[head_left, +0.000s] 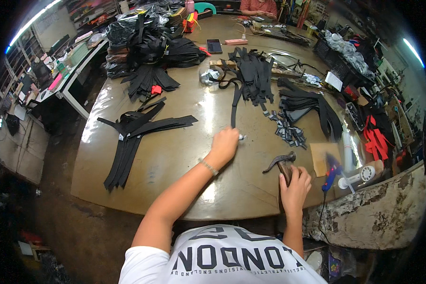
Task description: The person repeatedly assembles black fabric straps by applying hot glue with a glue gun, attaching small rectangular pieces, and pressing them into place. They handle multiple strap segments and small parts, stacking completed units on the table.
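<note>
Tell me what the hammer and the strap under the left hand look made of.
Hammer: dark, dull metal head, probably steel, on a brown handle that looks wooden. Strap: flat, matte black, limp where it bends, likely woven webbing, though leather cannot be ruled out.

Glossy, smooth brown tabletop (175,156) reflects the lamps; matt black cloth straps (137,130) lie on it; the hammer (283,163) has a dull metal head and wooden handle.

Left hand (225,144) reaches forward, fingers curled in a pinching grip; right hand (296,185) fisted, grip closed.
</note>
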